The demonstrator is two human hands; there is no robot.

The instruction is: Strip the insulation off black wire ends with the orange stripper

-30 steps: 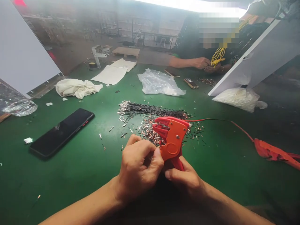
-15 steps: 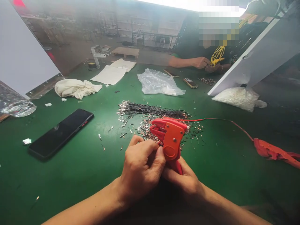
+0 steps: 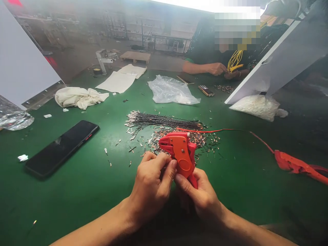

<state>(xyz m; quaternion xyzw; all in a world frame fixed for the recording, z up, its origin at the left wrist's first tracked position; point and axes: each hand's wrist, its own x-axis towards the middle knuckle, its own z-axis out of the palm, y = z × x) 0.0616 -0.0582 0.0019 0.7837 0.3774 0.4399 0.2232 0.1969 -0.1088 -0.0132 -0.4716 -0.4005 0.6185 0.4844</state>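
Note:
A red and orange wire stripper (image 3: 182, 150) is gripped by its handle in my right hand (image 3: 205, 196), with its jaws pointing left. Beside those jaws, my left hand (image 3: 152, 186) is closed, thumb against the fingers. Whatever lies in that pinch is too small or hidden to make out. Beyond the tool lies a bundle of thin black wires (image 3: 164, 120) with metal terminals at the left ends. A heap of short wire scraps (image 3: 153, 140) spreads partly behind the stripper.
On the left rests a black phone (image 3: 63, 147); a cream cloth (image 3: 79, 98) lies behind it. A clear plastic bag (image 3: 173, 89) sits farther back. At right are a second red tool (image 3: 298, 164) and a white panel (image 3: 269, 65). Across the table, a co-worker's hands (image 3: 217, 69) hold yellow wires.
The wire stripper has tipped and shifted slightly left, and the gap between its jaws looks narrower. My left hand keeps its pinch close to it. The view has turned slightly.

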